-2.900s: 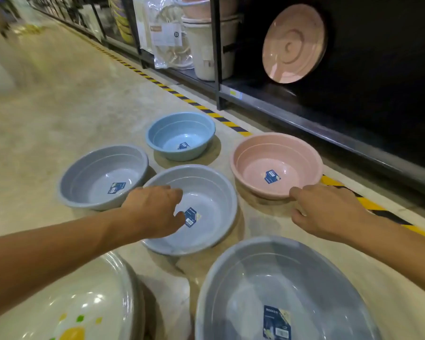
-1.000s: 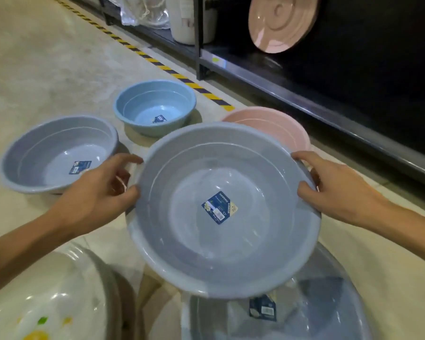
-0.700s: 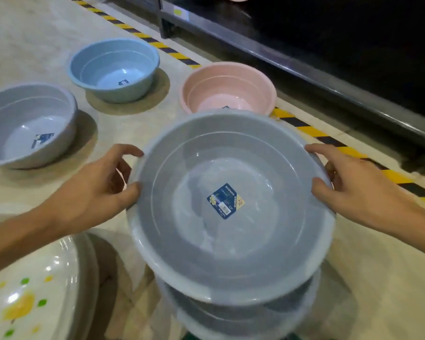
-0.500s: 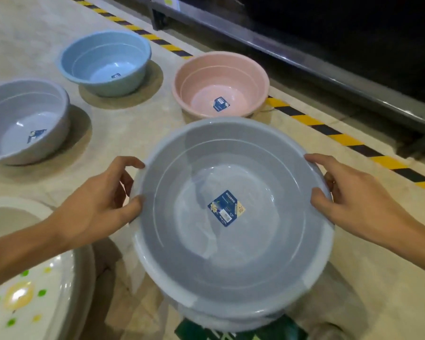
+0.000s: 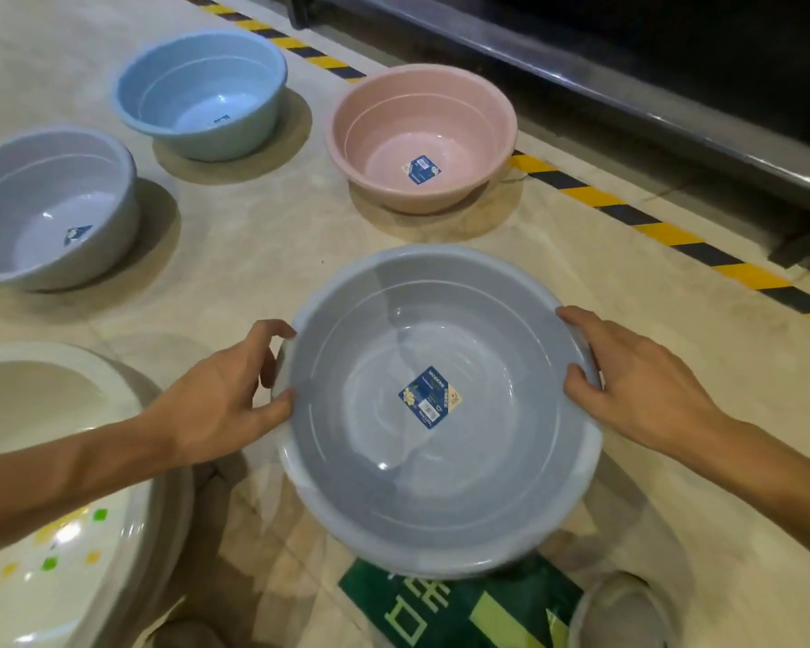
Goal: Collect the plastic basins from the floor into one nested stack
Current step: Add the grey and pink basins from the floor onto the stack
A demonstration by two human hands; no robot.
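A grey basin (image 5: 436, 484) with a blue label sits nested in a larger grey basin whose rim (image 5: 440, 570) shows just under it. My left hand (image 5: 221, 395) grips its left rim and my right hand (image 5: 637, 385) grips its right rim. On the floor beyond stand a pink basin (image 5: 422, 133), a light blue basin (image 5: 197, 91) and another grey basin (image 5: 48, 208), each apart from the others.
A white basin with coloured dots (image 5: 66, 507) lies at the lower left under my left forearm. A yellow-black floor stripe (image 5: 627, 212) runs along a dark shelf base (image 5: 627, 86) at the right. A green printed mat (image 5: 464, 610) lies beneath the stack.
Both hands lifted the middle grey basin from the floor, brought it toward me and lowered it into the larger grey basin. My view tilted down.
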